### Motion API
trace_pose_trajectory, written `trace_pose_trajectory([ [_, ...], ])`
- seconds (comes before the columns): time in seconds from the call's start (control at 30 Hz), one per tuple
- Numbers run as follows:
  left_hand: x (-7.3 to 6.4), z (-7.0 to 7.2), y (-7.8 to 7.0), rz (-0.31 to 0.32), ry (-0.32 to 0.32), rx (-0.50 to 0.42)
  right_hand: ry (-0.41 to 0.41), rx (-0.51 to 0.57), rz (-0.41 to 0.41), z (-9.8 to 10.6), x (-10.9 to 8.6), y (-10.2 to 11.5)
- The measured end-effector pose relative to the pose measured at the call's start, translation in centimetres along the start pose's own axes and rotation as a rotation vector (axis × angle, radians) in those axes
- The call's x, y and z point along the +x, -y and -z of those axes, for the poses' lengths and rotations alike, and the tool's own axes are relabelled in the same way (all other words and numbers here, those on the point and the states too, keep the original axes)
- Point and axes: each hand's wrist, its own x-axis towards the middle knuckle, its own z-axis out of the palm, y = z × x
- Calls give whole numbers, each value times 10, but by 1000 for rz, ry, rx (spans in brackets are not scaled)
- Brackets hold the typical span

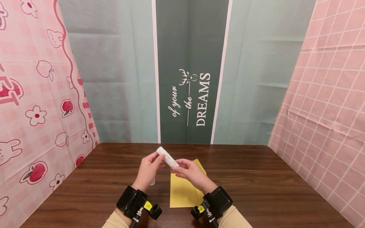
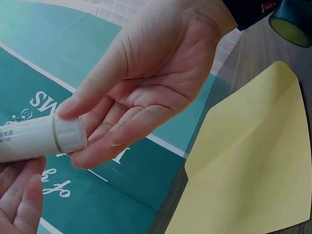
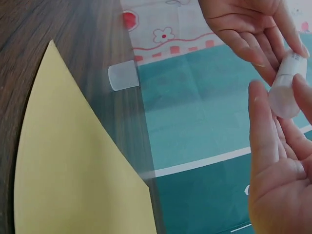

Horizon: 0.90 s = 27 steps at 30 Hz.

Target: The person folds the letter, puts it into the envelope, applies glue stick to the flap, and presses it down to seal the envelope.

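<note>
A white glue stick (image 1: 167,157) with small print is held slanting above the table. My left hand (image 1: 148,171) grips its upper part between thumb and fingers. At the lower end, my right hand (image 1: 195,174) pinches the tube; the left wrist view shows the right thumb by a thin ring around it. On the table behind my left hand lies a translucent white cap (image 3: 124,76), mostly hidden in the head view. Below my right hand is a yellow envelope (image 1: 183,193) with a pointed flap.
The dark wooden table (image 1: 256,183) ends at a green curtain (image 1: 185,47) with white lettering. A pink patterned cloth (image 1: 37,95) hangs on the left, a pink checked one (image 1: 328,95) on the right. Both wrists wear black straps with small cameras.
</note>
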Motion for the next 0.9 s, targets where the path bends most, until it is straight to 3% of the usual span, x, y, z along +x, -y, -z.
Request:
trace_pose_trajectory([
  [0.23,1,-1,3,-2,7,-18,-58,-6,6,-1,0,3],
  [0.47,0,-1,4,-2,3,-41,-37,122,-15,-1,0,2],
  [0.7,1,-3,4,3,1,-50,-91,14,16,-1,2,0],
  [0.9,0,-2,3,6,-20,-69,-22,94,-6,-3,2,1],
])
